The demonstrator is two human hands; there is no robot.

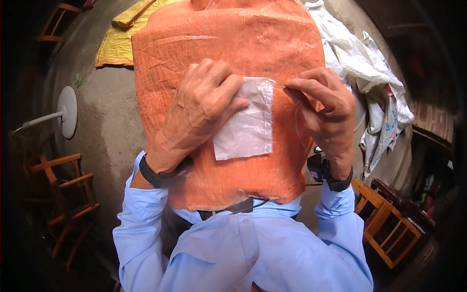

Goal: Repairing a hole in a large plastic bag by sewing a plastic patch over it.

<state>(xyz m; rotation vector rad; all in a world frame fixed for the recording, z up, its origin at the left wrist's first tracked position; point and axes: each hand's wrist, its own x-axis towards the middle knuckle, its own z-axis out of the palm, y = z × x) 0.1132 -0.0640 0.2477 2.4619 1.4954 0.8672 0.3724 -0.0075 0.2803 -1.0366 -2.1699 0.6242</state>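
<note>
A rectangular white woven-plastic patch lies on an orange woven sack spread over my lap. My left hand rests on the patch's upper left part, its thumb and curled index finger closed on the material. To the right of the patch's top corner, my right hand is raised a little, thumb and index finger pinched together. A thin thread hangs in a loop below those fingers. Whether a needle is in the pinch is too small to tell. Both wrists wear black bands.
White plastic sacks lie crumpled at the right, and a yellow sack at the far left. Wooden chairs stand at left and lower right. A round white disc on a pole is at the left on the concrete floor.
</note>
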